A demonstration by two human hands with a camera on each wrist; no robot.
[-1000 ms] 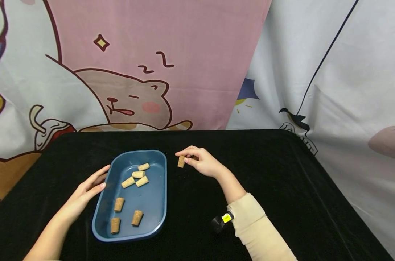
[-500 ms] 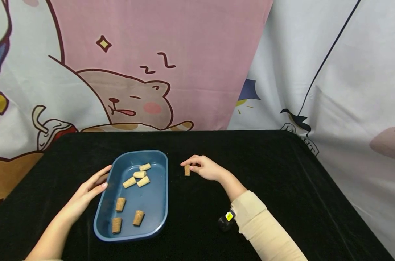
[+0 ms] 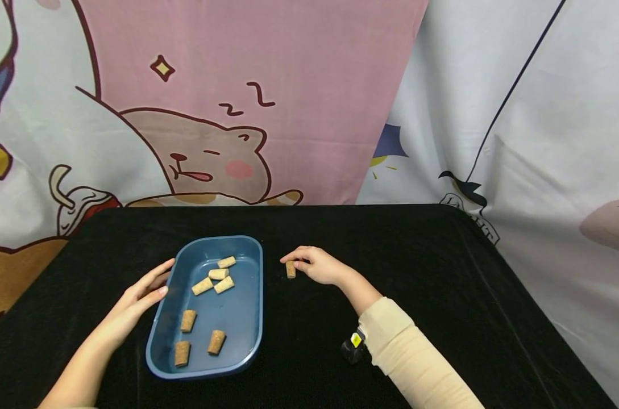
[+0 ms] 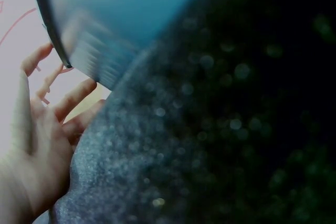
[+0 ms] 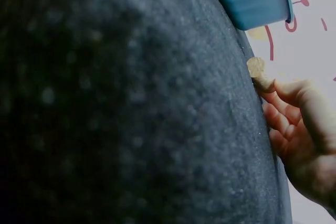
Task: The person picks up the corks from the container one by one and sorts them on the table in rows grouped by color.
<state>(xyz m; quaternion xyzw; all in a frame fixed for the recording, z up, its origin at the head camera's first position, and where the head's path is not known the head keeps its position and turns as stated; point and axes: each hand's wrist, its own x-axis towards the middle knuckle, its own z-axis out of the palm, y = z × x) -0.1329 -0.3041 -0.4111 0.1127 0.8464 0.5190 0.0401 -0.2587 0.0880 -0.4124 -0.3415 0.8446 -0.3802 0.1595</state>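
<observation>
My right hand [image 3: 319,266] pinches a brown cork [image 3: 291,269] between thumb and fingers, just right of the blue tray [image 3: 240,318]. In the right wrist view this cork [image 5: 256,67] is low at the black cloth; whether it touches is unclear. My left hand [image 3: 135,298] has its fingers extended, the tips touching the tray's left side. Inside the tray, several pale corks [image 3: 202,286] lie grouped toward the far end. Three darker brown corks [image 3: 216,343] lie apart from one another toward the near end.
A black cloth [image 3: 391,250] covers the table under the tray. Behind it hangs a printed curtain [image 3: 314,102] with a sleeping bear. A small black device [image 3: 352,347] with a yellow label is on the right wrist.
The right hand has lowered the pinched cork slightly toward the near side of the table. The left hand and the corks in the tray stay as they were.
</observation>
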